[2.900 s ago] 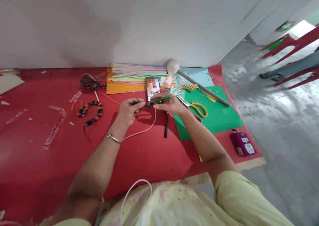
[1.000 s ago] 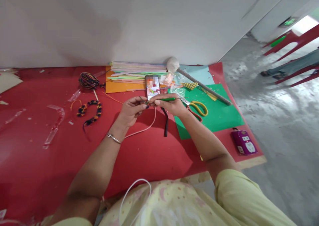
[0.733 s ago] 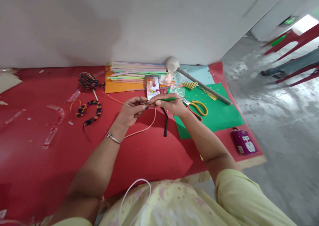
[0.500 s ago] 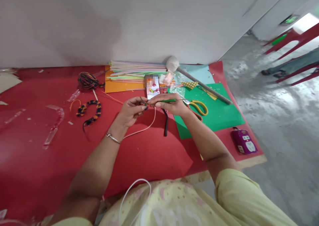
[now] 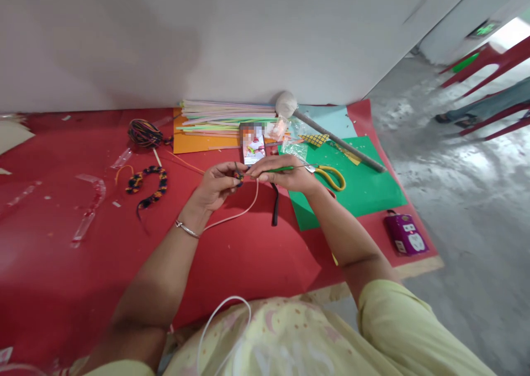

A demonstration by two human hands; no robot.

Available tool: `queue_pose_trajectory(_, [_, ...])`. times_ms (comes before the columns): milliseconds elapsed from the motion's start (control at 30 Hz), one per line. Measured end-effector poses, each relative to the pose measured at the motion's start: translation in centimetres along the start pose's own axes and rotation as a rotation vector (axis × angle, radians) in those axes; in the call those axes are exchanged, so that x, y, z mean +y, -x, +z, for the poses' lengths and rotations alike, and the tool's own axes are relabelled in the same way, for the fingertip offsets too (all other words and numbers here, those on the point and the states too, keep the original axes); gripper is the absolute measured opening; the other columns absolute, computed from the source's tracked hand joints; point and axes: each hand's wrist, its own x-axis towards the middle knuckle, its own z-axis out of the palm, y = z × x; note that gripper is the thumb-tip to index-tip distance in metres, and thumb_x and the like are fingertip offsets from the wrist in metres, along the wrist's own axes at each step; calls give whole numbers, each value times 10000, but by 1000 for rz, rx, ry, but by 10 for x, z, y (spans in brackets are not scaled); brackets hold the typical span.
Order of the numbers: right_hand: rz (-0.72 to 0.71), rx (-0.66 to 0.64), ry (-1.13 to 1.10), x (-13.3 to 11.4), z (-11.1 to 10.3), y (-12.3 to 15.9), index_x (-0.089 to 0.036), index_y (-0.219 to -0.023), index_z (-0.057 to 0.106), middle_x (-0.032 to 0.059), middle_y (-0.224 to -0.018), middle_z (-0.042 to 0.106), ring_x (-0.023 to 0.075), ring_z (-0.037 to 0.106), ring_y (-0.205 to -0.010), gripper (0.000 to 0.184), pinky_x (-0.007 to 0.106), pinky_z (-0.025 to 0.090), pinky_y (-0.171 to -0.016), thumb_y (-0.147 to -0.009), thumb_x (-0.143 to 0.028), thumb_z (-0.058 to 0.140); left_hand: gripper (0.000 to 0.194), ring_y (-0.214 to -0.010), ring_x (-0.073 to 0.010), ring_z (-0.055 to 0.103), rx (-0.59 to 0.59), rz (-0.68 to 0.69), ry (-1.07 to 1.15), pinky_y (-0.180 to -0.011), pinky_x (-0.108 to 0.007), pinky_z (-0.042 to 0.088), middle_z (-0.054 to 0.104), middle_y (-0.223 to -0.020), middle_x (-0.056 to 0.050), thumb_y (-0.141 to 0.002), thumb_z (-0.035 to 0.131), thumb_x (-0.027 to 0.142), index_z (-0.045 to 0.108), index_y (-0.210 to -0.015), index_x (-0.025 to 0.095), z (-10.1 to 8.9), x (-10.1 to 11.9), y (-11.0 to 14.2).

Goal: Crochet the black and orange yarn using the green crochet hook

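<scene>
My left hand (image 5: 218, 186) pinches a small dark, multicoloured piece of crochet (image 5: 238, 177) between thumb and fingers. In my right hand (image 5: 285, 173) is a crochet hook with a green grip (image 5: 282, 169), its tip end pointing left at the crochet piece. The tip itself is too small to make out. Just behind the hands a phone (image 5: 253, 144) leans with its screen lit. A pale cord (image 5: 237, 217) curves below the hands. To the left lie a curled black-and-orange crocheted strip (image 5: 161, 187) and a bundle of dark multicoloured yarn (image 5: 144, 133).
Scissors with yellow handles (image 5: 333, 178) lie on a green sheet (image 5: 351, 194), beside a long stick with a white ball end (image 5: 285, 104). Pastel pipe-cleaner-like sticks (image 5: 227, 111) line the wall. A purple power box (image 5: 406, 234) stands at the right edge. A person's leg (image 5: 488, 102) shows beyond.
The crochet piece has turned slightly between my left fingers, and my right fingers have shifted a little on the hook. Nothing else has visibly moved.
</scene>
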Motion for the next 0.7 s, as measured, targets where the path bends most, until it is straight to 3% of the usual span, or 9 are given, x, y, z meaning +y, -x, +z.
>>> queue_pose_trajectory(300, [166, 7, -240, 10, 2, 4, -181, -1018, 866, 106, -991, 838, 222, 805, -919, 327, 335, 653, -876, -898, -479, 806, 358, -527, -73, 534, -18, -12, -26, -454, -190, 374, 739, -758, -35, -550, 792, 117, 857, -897, 181, -1, -2, 3])
queue_pose_trajectory(567, [387, 155, -531, 34, 26, -3, -189, -926, 857, 62, -904, 809, 135, 744, -794, 445, 237, 607, -725, -760, -601, 888, 292, -492, -62, 545, 113, 94, -6, -417, -165, 304, 743, -726, -12, -525, 915, 187, 836, -805, 206, 10, 0, -2])
queue_pose_trajectory(700, [224, 241, -368, 30, 33, -5, -249, -930, 872, 39, -959, 778, 138, 707, -889, 298, 252, 575, -748, -808, -522, 880, 295, -458, -49, 507, 180, 134, -27, -404, -164, 269, 742, -683, -14, -520, 944, 207, 825, -790, 199, 11, -3, -5])
